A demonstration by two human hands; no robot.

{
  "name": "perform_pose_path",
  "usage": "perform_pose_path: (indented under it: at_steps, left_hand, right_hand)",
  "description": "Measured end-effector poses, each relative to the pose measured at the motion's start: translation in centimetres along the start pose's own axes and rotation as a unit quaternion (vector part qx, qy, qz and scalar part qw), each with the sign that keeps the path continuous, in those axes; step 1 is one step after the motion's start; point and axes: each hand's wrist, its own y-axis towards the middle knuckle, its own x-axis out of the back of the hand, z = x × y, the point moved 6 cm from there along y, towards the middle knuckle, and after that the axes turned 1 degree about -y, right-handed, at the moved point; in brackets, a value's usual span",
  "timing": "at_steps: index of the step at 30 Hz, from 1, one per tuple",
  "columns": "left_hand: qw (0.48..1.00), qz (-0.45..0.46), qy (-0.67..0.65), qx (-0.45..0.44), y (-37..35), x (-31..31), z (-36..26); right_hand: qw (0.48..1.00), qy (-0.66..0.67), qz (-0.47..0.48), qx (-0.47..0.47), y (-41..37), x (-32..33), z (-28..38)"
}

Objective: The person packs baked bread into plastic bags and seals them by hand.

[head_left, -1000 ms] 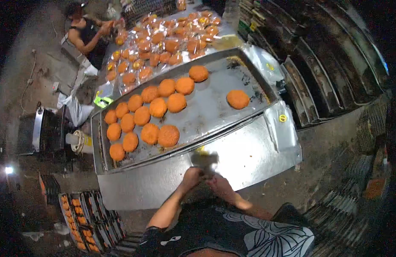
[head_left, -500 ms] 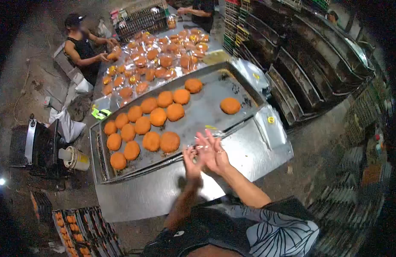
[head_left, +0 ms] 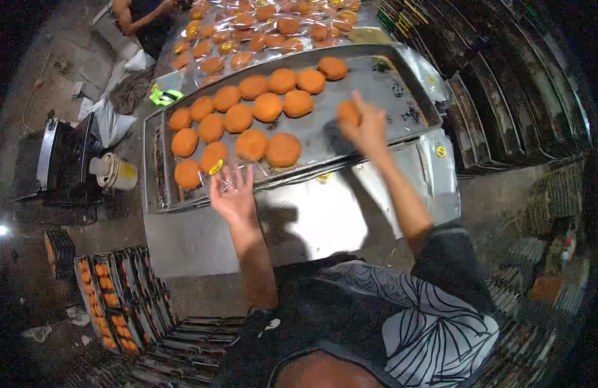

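My left hand point(head_left: 235, 197) is palm up at the tray's near edge, fingers spread, with a clear plastic bag point(head_left: 259, 173) bearing a yellow sticker across them. Slightly blurred, my right hand point(head_left: 369, 132) has its thumb and fingers around a round orange bun point(head_left: 348, 112) over the right part of the metal tray point(head_left: 318, 132). Several more orange buns point(head_left: 268, 107) lie in rows on the tray's left and middle, two of them just beyond my left fingers.
Bagged buns point(head_left: 288, 26) cover the table behind the tray. A person's arm point(head_left: 147, 21) shows at the top left. Stacked dark trays point(head_left: 480, 97) stand at the right, a white bucket point(head_left: 121, 173) at the left, and racks of buns point(head_left: 108, 297) at the lower left.
My hands, close together before, have moved apart: the left to the left with the bag, the right to the lone bun, which it has taken hold of. The view has tilted down.
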Motion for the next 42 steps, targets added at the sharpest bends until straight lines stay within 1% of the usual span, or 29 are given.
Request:
perform_pose_path:
  at_steps: [2, 3, 4, 5, 6, 8, 9, 12, 14, 16, 17, 18, 20, 21, 22, 24, 25, 27, 28, 29, 30, 32, 34, 36, 37, 38, 40, 41, 42]
  left_hand:
    - [0.999, 0.025, 0.026, 0.008, -0.9, -0.9, 0.5]
    - [0.994, 0.101, 0.030, -0.004, -1.0, -1.0, 1.3]
    - [0.984, 0.173, 0.031, -0.013, -1.6, -1.3, 2.3]
    - [0.955, 0.247, 0.141, -0.077, -4.7, -4.2, 2.5]
    - [0.956, 0.250, 0.138, -0.070, -4.8, -4.3, 3.1]
    - [0.952, 0.290, 0.094, -0.015, -5.0, -4.4, 4.3]
    - [0.952, 0.250, 0.151, -0.085, -7.8, -6.1, 4.0]
    - [0.928, 0.338, 0.151, -0.034, -8.2, -5.5, 5.4]
    - [0.927, 0.332, 0.168, -0.038, -7.7, -5.5, 5.0]
    - [0.902, 0.339, 0.067, 0.261, -6.5, -5.5, 4.8]
    - [0.844, 0.417, 0.122, 0.314, -6.6, -6.0, 3.6]
    - [0.845, 0.420, 0.122, 0.308, -6.3, -6.6, 2.8]
    - [0.865, 0.299, 0.304, 0.264, -4.9, -5.5, 1.5]
    - [0.888, 0.294, 0.219, 0.278, -3.9, -5.5, 1.4]
    - [0.893, 0.293, 0.217, 0.265, -3.4, -5.3, 0.9]
    - [0.939, 0.226, 0.035, 0.258, -2.9, -5.1, -0.1]
    - [0.947, 0.222, 0.009, 0.232, -4.7, -5.8, -0.4]
    - [0.949, 0.205, -0.026, 0.236, -6.2, -6.6, -0.5]
    - [0.951, 0.193, -0.036, 0.240, -6.9, -6.8, -0.5]
    - [0.933, 0.237, -0.082, 0.257, -7.2, -7.1, -0.6]
    - [0.933, 0.240, -0.081, 0.254, -7.6, -7.4, -0.8]
    - [0.933, 0.195, -0.126, 0.276, -9.1, -8.3, -1.0]
    - [0.938, 0.165, -0.144, 0.270, -10.0, -8.3, -0.9]
    - [0.957, 0.267, -0.012, 0.114, -10.6, -8.4, -1.8]
    - [0.952, 0.270, 0.018, 0.142, -11.3, -8.1, -1.1]
    - [0.949, 0.271, 0.023, 0.158, -11.7, -8.0, -0.2]
    - [0.953, 0.266, 0.139, -0.031, -11.7, -7.5, -0.8]
    - [0.947, 0.254, 0.193, 0.036, -11.5, -6.9, -0.4]
    - [0.945, 0.255, 0.201, 0.048, -11.3, -6.2, -0.4]
  right_hand:
    - [0.982, 0.048, -0.038, 0.178, -2.8, 3.3, 12.4]
    - [0.959, 0.142, -0.081, 0.231, -4.2, 3.4, 15.6]
    - [0.957, 0.063, -0.037, 0.281, -6.1, 2.5, 17.3]
    - [0.956, 0.029, -0.039, 0.290, -6.3, 2.5, 18.5]
    - [0.956, 0.021, -0.038, 0.289, -6.7, 2.9, 18.5]
    - [0.984, 0.076, -0.049, 0.153, -7.1, 3.5, 17.0]
    - [0.984, 0.063, -0.069, 0.149, -8.5, 3.6, 16.6]
    - [0.989, 0.044, -0.085, 0.110, -8.8, 4.4, 16.2]
    - [0.991, 0.045, -0.070, 0.100, -8.1, 4.8, 16.2]
    - [0.992, 0.056, -0.046, 0.107, -7.7, 5.0, 16.1]
    - [0.990, 0.081, -0.033, 0.110, -8.0, 5.2, 15.7]
    - [0.989, 0.084, -0.035, 0.116, -8.0, 5.5, 15.5]
    - [0.970, 0.240, 0.041, 0.021, -8.6, 5.1, 14.3]
    - [0.866, 0.460, 0.102, -0.169, -10.2, 2.6, 11.9]
    - [0.693, 0.638, 0.147, -0.302, -11.0, 1.3, 11.5]
    - [0.350, 0.829, 0.119, -0.419, -12.4, 0.4, 12.6]
    - [0.344, 0.832, 0.129, -0.416, -13.0, 0.4, 12.8]
    - [0.316, 0.825, 0.249, -0.396, -13.8, 0.1, 14.4]
    - [0.313, 0.827, 0.253, -0.393, -13.8, -0.1, 15.0]
    - [0.546, 0.741, 0.219, -0.324, -12.9, 0.2, 14.5]
    - [0.743, 0.606, 0.166, -0.232, -11.8, 1.4, 14.6]
    - [0.905, 0.418, 0.042, -0.065, -9.5, 6.4, 16.9]
    - [0.946, 0.286, -0.120, 0.094, -8.6, 9.7, 18.6]
    - [0.961, 0.127, -0.091, 0.228, -7.6, 11.0, 21.0]
    - [0.952, 0.099, -0.098, 0.274, -6.8, 10.3, 22.1]
    - [0.954, 0.109, -0.062, 0.271, -6.0, 9.8, 22.6]
    - [0.966, 0.129, -0.049, 0.220, -5.3, 8.9, 22.3]
    - [0.963, 0.133, -0.044, 0.229, -6.6, 8.3, 22.0]
    - [0.961, 0.138, -0.037, 0.236, -8.3, 7.4, 21.5]
